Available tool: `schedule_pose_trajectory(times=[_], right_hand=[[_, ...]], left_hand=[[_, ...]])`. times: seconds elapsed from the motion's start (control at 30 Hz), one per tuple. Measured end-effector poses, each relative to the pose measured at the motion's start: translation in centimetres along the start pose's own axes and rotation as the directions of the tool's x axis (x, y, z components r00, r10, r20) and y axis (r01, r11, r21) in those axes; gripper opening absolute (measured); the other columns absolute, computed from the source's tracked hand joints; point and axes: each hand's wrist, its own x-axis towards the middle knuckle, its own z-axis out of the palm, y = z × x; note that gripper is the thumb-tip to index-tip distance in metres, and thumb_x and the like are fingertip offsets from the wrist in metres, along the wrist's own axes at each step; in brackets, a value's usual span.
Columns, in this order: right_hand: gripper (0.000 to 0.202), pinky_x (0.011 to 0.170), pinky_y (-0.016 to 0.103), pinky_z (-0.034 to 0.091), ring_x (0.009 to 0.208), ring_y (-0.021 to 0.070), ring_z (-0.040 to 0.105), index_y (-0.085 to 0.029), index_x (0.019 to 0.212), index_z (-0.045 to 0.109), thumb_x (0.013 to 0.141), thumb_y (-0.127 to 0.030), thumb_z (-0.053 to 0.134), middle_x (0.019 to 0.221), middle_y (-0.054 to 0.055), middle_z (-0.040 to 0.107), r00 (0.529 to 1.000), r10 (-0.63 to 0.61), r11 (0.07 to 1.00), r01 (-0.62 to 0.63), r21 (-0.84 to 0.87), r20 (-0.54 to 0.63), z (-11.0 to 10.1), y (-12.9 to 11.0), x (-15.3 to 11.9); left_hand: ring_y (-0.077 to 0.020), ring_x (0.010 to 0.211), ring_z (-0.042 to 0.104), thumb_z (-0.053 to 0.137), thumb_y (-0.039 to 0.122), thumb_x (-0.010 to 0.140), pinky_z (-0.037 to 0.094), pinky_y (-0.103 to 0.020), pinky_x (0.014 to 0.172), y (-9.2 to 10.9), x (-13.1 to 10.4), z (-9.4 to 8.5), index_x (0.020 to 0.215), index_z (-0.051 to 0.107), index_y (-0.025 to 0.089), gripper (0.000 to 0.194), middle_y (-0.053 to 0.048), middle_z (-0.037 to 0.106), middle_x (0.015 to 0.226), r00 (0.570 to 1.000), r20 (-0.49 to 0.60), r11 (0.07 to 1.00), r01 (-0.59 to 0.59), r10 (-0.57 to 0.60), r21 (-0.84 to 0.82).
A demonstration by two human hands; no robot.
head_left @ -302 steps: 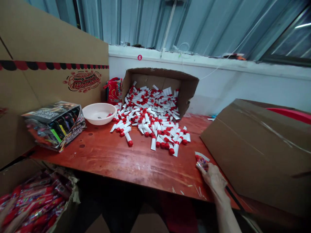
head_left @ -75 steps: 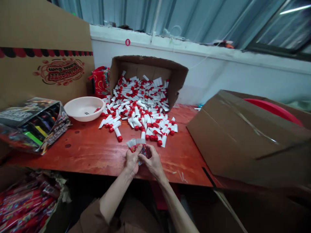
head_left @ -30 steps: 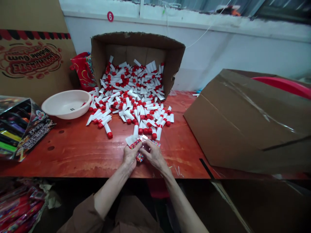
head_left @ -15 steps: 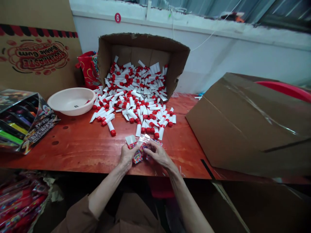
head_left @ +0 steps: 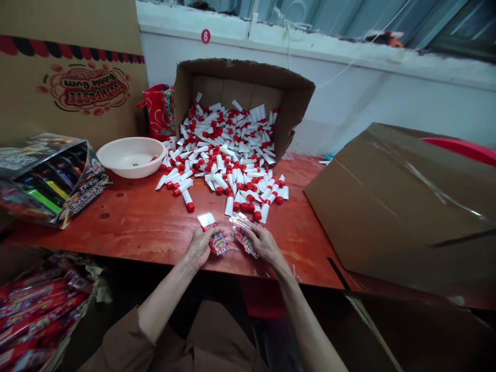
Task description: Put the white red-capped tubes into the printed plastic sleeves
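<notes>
My left hand (head_left: 200, 245) is closed on a small stack of colourful printed wrappers (head_left: 219, 245) with a pale upper end, held just above the table's front part. Beside it, my right hand (head_left: 264, 244) grips more printed wrappers (head_left: 245, 242) with a clear plastic end. A gap separates the two bunches. Just beyond my hands lies a heap of white tubes with red caps (head_left: 232, 155), spilling from a cardboard box (head_left: 248, 70) tipped on its side. One tube (head_left: 188, 200) lies apart, left of the heap.
A white bowl (head_left: 129, 170) and a display box (head_left: 58, 181) of dark packs stand on the left of the red table (head_left: 147, 235). A large carton (head_left: 403, 201) takes up the right. At lower left, a box holds red packages (head_left: 39, 310).
My hands have drawn apart, splitting the wrappers into two bunches, one in each hand. The camera has turned slightly left.
</notes>
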Motion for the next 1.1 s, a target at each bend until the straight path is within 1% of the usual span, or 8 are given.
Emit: schedule_pose_trajectory(times=[0.17, 0.27, 0.4, 0.53, 0.67, 0.8, 1.0, 1.1], right_hand=[[0.033, 0.069, 0.034, 0.044, 0.076, 0.0228, 0.057, -0.019, 0.084, 0.069, 0.088, -0.049, 0.056, 0.085, 0.008, 0.063, 0.991, -0.088, 0.963, 0.058, -0.263, -0.101, 0.3, -0.4, 0.4], [0.031, 0.069, 0.032, 0.045, 0.077, 0.0212, 0.057, -0.019, 0.095, 0.067, 0.089, -0.047, 0.058, 0.089, 0.008, 0.063, 0.979, -0.123, 0.98, 0.095, -0.173, -0.161, 1.1, -2.1, -0.1], [0.024, 0.064, 0.029, 0.043, 0.067, 0.0172, 0.054, -0.02, 0.089, 0.064, 0.088, -0.043, 0.061, 0.077, 0.002, 0.062, 0.988, -0.151, 0.988, 0.152, 0.024, -0.029, 2.5, -4.0, -0.9], [0.025, 0.067, 0.029, 0.043, 0.071, 0.0187, 0.057, -0.019, 0.087, 0.065, 0.092, -0.039, 0.052, 0.077, 0.003, 0.065, 0.994, -0.101, 0.994, 0.102, 0.036, -0.036, 2.3, -2.7, -0.3], [0.03, 0.068, 0.031, 0.042, 0.076, 0.022, 0.061, -0.017, 0.097, 0.07, 0.092, -0.037, 0.047, 0.086, 0.007, 0.069, 1.0, 0.003, 0.982, -0.004, -0.189, -0.01, 0.8, -0.3, 0.7], [0.033, 0.069, 0.032, 0.042, 0.083, 0.0244, 0.062, -0.018, 0.099, 0.07, 0.09, -0.045, 0.054, 0.094, 0.01, 0.068, 0.985, -0.029, 0.939, -0.031, -0.344, -0.169, -0.1, -0.3, 0.5], [0.029, 0.069, 0.029, 0.046, 0.075, 0.0185, 0.059, -0.018, 0.1, 0.066, 0.087, -0.044, 0.062, 0.089, 0.005, 0.067, 0.985, -0.166, 0.986, 0.167, 0.006, -0.044, 1.2, -3.3, -1.0], [0.025, 0.071, 0.029, 0.046, 0.076, 0.0186, 0.059, -0.019, 0.092, 0.066, 0.091, -0.041, 0.056, 0.084, 0.004, 0.068, 0.986, -0.141, 0.987, 0.147, 0.064, -0.086, 1.9, -3.3, -1.1]], left_hand=[[-0.0188, 0.062, 0.067, 0.09, 0.018, 0.052, 0.057, -0.032, 0.063, 0.8, 0.0, -0.7, 0.079, 0.065, 0.011, 0.037, -0.007, 0.071, 0.07, 0.998, -0.045, 0.998, -0.056, 0.054, -0.04], [-0.0184, 0.062, 0.067, 0.093, 0.02, 0.048, 0.057, -0.033, 0.067, -0.3, 0.2, 0.2, 0.081, 0.066, 0.011, 0.043, -0.006, 0.072, 0.072, 0.997, -0.054, 0.994, -0.061, 0.057, -0.085], [-0.0199, 0.069, 0.068, 0.094, 0.022, 0.047, 0.056, -0.033, 0.071, -1.8, 0.2, 1.4, 0.085, 0.069, 0.01, 0.047, -0.007, 0.074, 0.08, 0.998, -0.032, 0.991, -0.052, 0.048, -0.12], [-0.0198, 0.075, 0.069, 0.094, 0.021, 0.048, 0.055, -0.033, 0.077, -1.4, 0.4, 0.6, 0.089, 0.071, 0.01, 0.048, -0.008, 0.074, 0.085, 0.999, -0.003, 0.991, -0.051, 0.051, -0.122], [-0.0146, 0.066, 0.065, 0.095, 0.019, 0.045, 0.054, -0.027, 0.07, -0.2, 0.8, -1.0, 0.082, 0.07, 0.01, 0.046, -0.003, 0.071, 0.074, 0.987, -0.117, 0.986, -0.126, 0.114, -0.106], [-0.0147, 0.06, 0.064, 0.095, 0.021, 0.042, 0.054, -0.028, 0.065, -0.5, 1.0, -0.4, 0.076, 0.068, 0.011, 0.045, -0.002, 0.07, 0.068, 0.978, -0.174, 0.989, -0.13, 0.116, -0.074], [-0.0202, 0.071, 0.069, 0.094, 0.025, 0.045, 0.056, -0.032, 0.071, -2.6, 0.6, 2.6, 0.088, 0.073, 0.01, 0.051, -0.008, 0.075, 0.083, 0.994, -0.064, 0.994, -0.088, 0.084, -0.067], [-0.0205, 0.074, 0.07, 0.094, 0.023, 0.045, 0.056, -0.031, 0.074, -2.8, 0.3, 3.0, 0.089, 0.074, 0.009, 0.05, -0.01, 0.076, 0.086, 0.998, 0.049, 0.998, -0.03, 0.032, -0.054]])
